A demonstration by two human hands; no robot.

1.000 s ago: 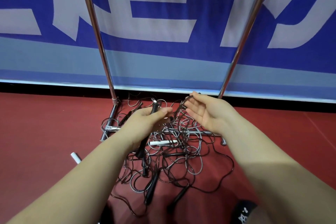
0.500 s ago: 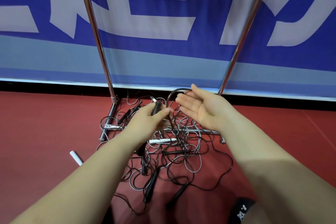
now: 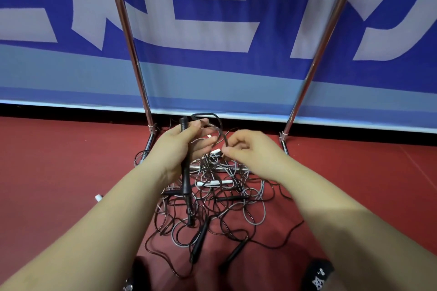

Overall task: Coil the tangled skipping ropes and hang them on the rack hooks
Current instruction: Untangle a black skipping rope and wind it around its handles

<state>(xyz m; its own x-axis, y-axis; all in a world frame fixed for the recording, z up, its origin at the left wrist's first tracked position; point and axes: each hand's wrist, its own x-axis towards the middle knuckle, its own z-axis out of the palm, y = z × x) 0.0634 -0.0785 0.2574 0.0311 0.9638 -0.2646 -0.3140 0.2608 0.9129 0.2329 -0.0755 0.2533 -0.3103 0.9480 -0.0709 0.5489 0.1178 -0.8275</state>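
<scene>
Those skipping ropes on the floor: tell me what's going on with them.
A person is coiling one rope out of the tangle. The left hand grips black handles upright, with a cord loop arching over to the right hand, which pinches it. The rest of the ropes lie knotted on the red floor between the rack's poles. No hooks are in view.

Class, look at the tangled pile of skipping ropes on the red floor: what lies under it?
Under the tangled pile of black and grey skipping ropes lie the red floor and the chrome rack's base bar. The cords and both forearms cover most of that bar.
</scene>
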